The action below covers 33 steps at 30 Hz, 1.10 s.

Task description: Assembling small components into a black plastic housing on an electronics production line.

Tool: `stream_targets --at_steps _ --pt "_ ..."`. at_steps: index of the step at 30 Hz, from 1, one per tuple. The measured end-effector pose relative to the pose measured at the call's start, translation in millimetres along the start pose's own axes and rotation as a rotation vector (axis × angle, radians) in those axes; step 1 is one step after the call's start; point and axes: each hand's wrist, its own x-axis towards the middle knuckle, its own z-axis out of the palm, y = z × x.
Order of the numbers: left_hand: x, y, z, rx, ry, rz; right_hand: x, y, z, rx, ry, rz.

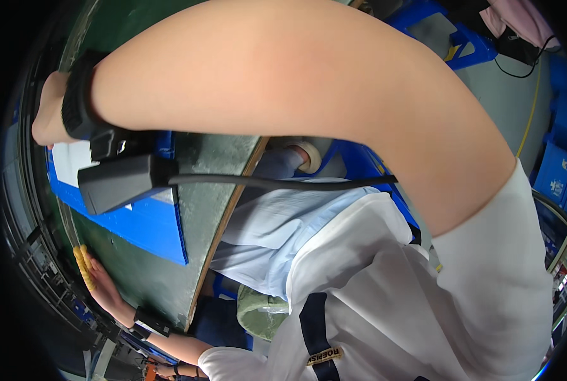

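Note:
My right arm crosses the top of the picture, with a black strap and a black box-shaped device [128, 181] with a cable at its wrist. Only the back part of my right hand [48, 111] shows; its fingers are hidden. It is nearest to a blue sheet [150, 232] on the green table [197, 162], with a white flat piece [74, 162] lying on the blue. My left hand [99, 279] is at the far side of the tabletop, fingers stretched out, yellow covers on some of them. I see nothing held in it. A black device [151, 322] is strapped to that wrist.
The table has a brown edge [223, 225]; a green bag [262, 311] hangs or stands below it. Blue stools [448, 35] and blue crates [559, 174] stand on the grey floor. Another person's hand [166, 369] shows at the lower edge beside something orange.

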Motion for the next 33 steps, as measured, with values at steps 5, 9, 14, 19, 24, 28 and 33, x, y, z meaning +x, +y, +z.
stream_targets --at_steps 5,9,14,19,24,28,33 --pt "4 -1 -6 -0.069 -0.024 -0.005 13 -3 4 -0.105 -0.02 0.089" --pt "-3 6 -15 -0.062 0.032 0.001 6 -6 6 -0.098 -0.047 0.063" --pt "23 -11 -5 -0.167 -0.224 -0.009 94 -28 29 -0.123 0.01 0.073" --pt "0 3 -29 -0.251 -0.325 -0.038 31 -13 35 -0.095 -0.089 0.055" --pt "5 1 -33 -0.242 -0.324 -0.039 10 -9 6 -0.129 -0.087 0.041" --pt "4 4 -23 -0.381 -0.55 -0.131 0 -2 1 -0.156 -0.101 0.036" --pt "6 5 -34 -0.337 -0.467 -0.156 10 -5 4 -0.172 -0.114 0.033"
